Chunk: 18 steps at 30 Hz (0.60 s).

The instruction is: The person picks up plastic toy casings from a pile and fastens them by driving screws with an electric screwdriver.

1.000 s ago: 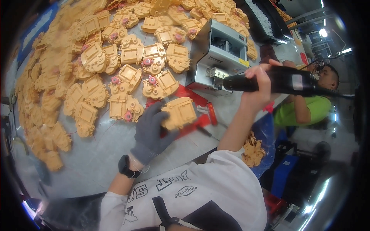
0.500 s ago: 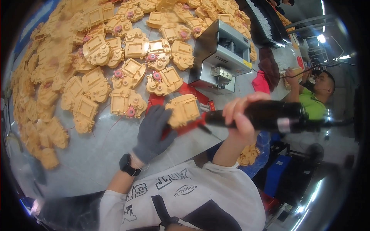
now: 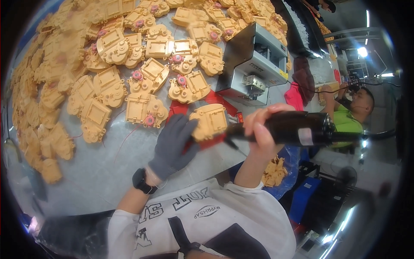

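My left hand [image 3: 174, 144], in a dark grey glove, grips the left side of a yellow-orange plastic housing [image 3: 211, 122] above a red holder [image 3: 205, 142] on the table. My right hand [image 3: 261, 131] is bare and wrapped round a black corded power screwdriver [image 3: 297, 128], held almost level. Its nose points left and meets the housing's right edge; the exact contact at the tip is blurred. Just left of the held piece lies a similar housing with a pink-red round part [image 3: 149, 120].
Many more yellow housings [image 3: 110, 86] cover the table's left and far side. A grey metal machine [image 3: 252, 64] stands beyond my right hand. Pink cloth [image 3: 294, 96] lies beside it. At right, a person in a green top [image 3: 348, 118] sits. Yellow pieces [image 3: 274, 171] lie on blue sheeting below.
The view has shifted slightly, so the table things sit a little further right. Both hands keep their grips, and the screwdriver stays at the housing's right edge.
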### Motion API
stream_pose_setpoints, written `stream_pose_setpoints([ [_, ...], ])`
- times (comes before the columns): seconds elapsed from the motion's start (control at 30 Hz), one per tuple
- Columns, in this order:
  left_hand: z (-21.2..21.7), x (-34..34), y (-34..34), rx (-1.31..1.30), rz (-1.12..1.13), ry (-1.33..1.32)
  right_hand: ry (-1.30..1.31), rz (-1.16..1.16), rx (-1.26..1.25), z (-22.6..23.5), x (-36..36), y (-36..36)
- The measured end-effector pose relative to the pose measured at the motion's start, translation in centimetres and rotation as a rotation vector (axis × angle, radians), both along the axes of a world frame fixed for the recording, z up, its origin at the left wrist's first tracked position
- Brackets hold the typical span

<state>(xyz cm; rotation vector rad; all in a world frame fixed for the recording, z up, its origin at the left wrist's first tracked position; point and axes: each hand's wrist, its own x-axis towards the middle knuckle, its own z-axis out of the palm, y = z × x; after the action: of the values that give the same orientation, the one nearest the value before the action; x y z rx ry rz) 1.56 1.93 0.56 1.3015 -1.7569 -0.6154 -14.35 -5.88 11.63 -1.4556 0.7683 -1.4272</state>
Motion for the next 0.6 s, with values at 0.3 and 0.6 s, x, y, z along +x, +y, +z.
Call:
stream_pose_setpoints([
  [0.3,0.0,0.1,0.0,-0.005,0.006,0.011,-0.026,-0.001,0.004,-0.2,0.6,0.4],
  [0.6,0.2,-0.1,-0.2,-0.01,0.016,0.045,-0.078,0.106,-0.034,-1.0,0.0,-0.3],
])
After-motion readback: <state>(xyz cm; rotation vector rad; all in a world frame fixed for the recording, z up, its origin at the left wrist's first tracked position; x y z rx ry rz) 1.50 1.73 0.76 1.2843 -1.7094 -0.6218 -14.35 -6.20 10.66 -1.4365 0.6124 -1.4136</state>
